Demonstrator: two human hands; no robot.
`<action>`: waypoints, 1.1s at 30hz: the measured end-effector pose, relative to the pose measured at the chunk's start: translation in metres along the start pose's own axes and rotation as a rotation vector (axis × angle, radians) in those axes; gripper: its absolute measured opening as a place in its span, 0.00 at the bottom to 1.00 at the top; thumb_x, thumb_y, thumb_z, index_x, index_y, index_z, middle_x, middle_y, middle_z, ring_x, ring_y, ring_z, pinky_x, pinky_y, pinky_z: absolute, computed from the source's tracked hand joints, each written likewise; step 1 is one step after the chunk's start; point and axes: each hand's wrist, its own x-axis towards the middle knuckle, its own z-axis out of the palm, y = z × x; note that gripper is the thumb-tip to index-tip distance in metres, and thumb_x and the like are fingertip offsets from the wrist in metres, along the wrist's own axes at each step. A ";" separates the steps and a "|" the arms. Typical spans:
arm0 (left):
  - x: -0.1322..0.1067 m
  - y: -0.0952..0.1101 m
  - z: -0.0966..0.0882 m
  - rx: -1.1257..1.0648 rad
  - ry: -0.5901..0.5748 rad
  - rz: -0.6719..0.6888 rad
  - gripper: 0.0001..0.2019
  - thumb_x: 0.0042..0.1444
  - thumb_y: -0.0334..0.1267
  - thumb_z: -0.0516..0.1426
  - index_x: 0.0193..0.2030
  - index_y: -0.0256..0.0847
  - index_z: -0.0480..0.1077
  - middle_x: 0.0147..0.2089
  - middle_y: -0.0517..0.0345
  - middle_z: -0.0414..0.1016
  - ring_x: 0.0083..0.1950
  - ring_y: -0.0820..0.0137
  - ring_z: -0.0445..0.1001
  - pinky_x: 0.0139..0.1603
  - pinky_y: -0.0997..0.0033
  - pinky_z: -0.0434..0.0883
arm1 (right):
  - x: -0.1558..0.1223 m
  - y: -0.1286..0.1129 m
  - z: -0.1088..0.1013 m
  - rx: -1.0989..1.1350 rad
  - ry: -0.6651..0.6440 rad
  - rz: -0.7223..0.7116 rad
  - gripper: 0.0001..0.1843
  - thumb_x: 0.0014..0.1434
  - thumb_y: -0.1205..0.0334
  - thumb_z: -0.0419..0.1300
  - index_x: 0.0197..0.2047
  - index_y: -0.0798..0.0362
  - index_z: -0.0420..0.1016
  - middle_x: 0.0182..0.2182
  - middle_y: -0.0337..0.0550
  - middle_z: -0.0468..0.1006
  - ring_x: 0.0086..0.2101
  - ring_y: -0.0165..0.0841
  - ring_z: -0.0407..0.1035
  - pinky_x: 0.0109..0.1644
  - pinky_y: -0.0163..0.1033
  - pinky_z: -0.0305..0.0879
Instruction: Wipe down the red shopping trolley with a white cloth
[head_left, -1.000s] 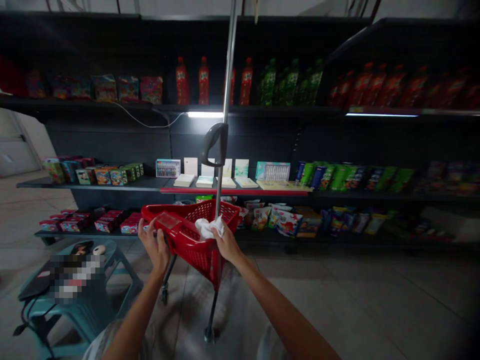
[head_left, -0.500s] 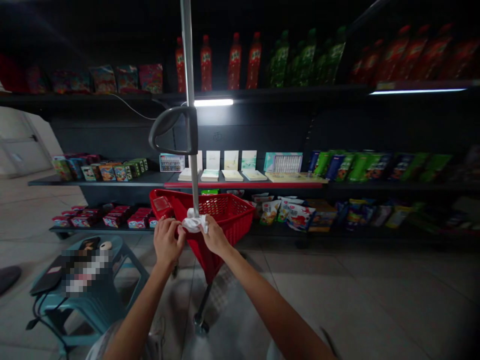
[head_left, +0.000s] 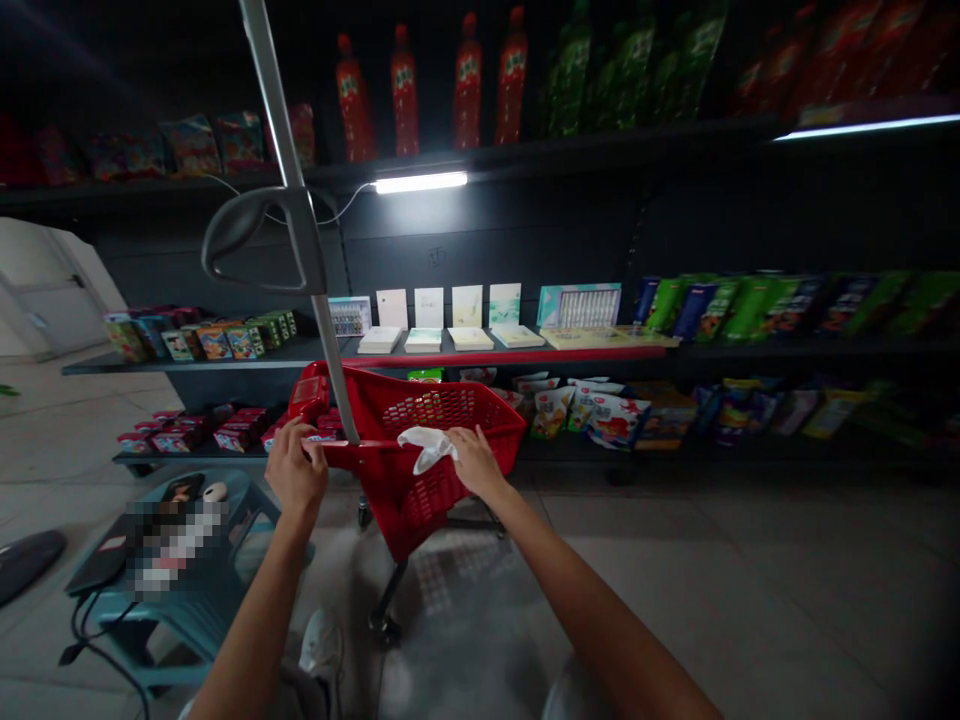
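Note:
A red plastic shopping cart (head_left: 450, 485) on casters stands in front of me. A silver metal pole (head_left: 334, 365) with a grey loop handle (head_left: 304, 240) rises from its near rim, leaning to the left. My left hand (head_left: 297, 468) is closed over the rim's left end, beside a raised red box-like part (head_left: 309, 392). Pinched in the fingers of my right hand (head_left: 478, 462) is a crumpled white cloth or tissue (head_left: 429, 447), lying against the near rim right of the pole. The fingertips of my right hand are partly hidden by the cloth.
Behind the cart, shelves (head_left: 510, 358) hold notebooks, snack bags (head_left: 616, 420), small boxes (head_left: 214, 342) and red bottles (head_left: 466, 85). To my left, a blue-green stool (head_left: 176, 610) carries a dark flat device with hanging cables. My shoe (head_left: 321, 645) is near the cart's front caster.
My right hand and the white cloth have moved right along the rim, away from the pole. My left hand has shifted left. The pole now leans left, and the cart appears turned.

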 end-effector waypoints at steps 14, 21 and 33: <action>0.000 0.003 0.007 0.073 -0.143 0.184 0.14 0.57 0.52 0.61 0.41 0.44 0.73 0.54 0.47 0.75 0.66 0.48 0.63 0.76 0.34 0.41 | -0.052 0.124 -0.034 -0.157 0.189 0.416 0.34 0.56 0.77 0.49 0.65 0.57 0.71 0.67 0.56 0.66 0.67 0.46 0.56 0.71 0.57 0.56; -0.012 0.016 0.019 0.121 -0.202 0.128 0.15 0.60 0.53 0.59 0.42 0.42 0.72 0.47 0.46 0.75 0.62 0.48 0.64 0.74 0.29 0.36 | -0.031 0.025 0.020 0.157 0.511 0.301 0.29 0.60 0.65 0.55 0.65 0.56 0.63 0.61 0.60 0.62 0.61 0.48 0.60 0.67 0.59 0.61; -0.012 0.030 0.026 0.114 -0.168 0.164 0.11 0.66 0.48 0.57 0.40 0.44 0.73 0.44 0.51 0.77 0.59 0.53 0.67 0.75 0.34 0.40 | 0.001 -0.126 0.053 0.354 0.237 -0.066 0.31 0.65 0.67 0.57 0.70 0.48 0.62 0.60 0.54 0.70 0.61 0.45 0.64 0.66 0.51 0.66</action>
